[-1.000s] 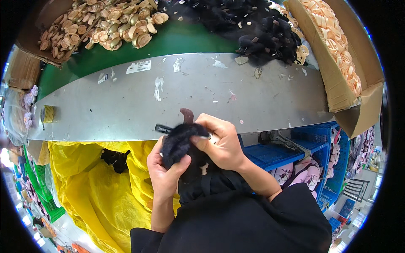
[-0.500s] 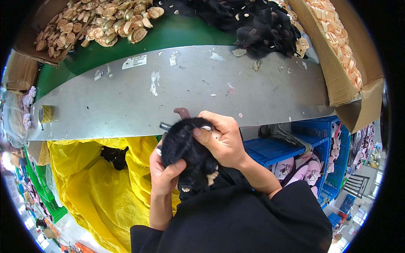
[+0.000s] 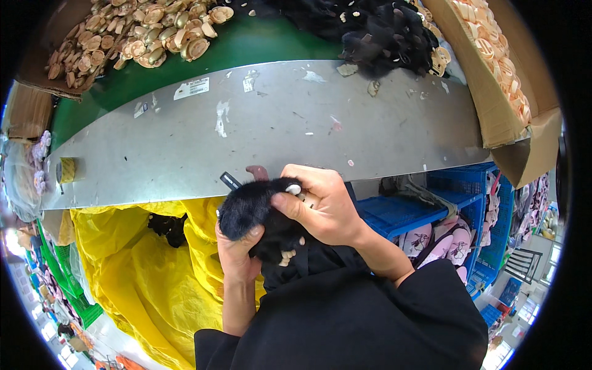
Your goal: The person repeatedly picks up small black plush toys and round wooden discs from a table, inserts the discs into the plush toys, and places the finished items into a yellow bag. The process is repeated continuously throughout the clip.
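Both my hands hold a black furry plush toy at the near edge of the grey metal table, above my lap. My left hand grips its lower left side, thumb pressed into the fur. At the right, my right hand pinches its upper side, with a white part and a pale patch showing beside the thumb. Beige claw-like tips stick out at the toy's lower side. A brownish-pink flap and a short dark strip show at its far side. My fingers beneath the toy are hidden.
Gold-coloured plastic shells and black plush pieces lie across the far side. A cardboard box holds peach-coloured parts. Yellow sheeting hangs at lower left, a blue crate rack stands right. A tape roll sits far left.
The toy has tilted and shifted slightly left in my hands. My right hand has moved a little left with it, and the dark strip now sticks out more.
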A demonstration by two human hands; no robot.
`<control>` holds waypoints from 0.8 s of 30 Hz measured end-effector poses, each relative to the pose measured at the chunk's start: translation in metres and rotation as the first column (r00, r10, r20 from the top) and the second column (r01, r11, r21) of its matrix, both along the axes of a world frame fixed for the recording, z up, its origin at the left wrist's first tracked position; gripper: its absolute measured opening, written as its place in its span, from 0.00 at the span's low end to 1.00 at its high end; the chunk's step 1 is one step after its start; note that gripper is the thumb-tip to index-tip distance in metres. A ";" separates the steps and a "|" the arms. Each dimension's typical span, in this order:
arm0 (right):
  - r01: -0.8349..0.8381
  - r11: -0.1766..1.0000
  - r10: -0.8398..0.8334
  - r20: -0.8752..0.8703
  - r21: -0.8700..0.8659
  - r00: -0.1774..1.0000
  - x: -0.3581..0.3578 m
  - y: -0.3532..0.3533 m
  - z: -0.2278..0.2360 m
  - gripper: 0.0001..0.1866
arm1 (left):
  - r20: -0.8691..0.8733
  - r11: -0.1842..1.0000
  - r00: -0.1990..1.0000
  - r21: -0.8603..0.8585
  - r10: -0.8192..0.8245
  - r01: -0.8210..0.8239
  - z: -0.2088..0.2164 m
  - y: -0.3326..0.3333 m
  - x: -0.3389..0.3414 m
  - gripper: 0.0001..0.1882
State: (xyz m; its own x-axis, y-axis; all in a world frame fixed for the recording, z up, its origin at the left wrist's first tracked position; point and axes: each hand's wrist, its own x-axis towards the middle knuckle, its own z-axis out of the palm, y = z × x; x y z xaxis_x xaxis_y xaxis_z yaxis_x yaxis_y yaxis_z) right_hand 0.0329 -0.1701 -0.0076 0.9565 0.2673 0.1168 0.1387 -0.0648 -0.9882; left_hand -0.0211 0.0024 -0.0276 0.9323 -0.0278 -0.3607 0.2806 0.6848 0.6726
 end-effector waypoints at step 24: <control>-0.041 0.980 0.049 -0.037 0.196 0.998 -0.006 -0.006 -0.003 0.10 | -0.034 0.988 0.995 -0.115 0.095 -0.098 -0.004 -0.013 -0.017 0.32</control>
State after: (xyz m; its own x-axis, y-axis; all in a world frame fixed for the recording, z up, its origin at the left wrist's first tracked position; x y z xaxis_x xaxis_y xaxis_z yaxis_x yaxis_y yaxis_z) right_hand 0.0270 -0.1757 -0.0104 0.9490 0.2865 0.1313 0.0956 0.1353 -0.9862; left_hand -0.0378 -0.0103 -0.0313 0.9222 0.0185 -0.3863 0.2269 0.7829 0.5793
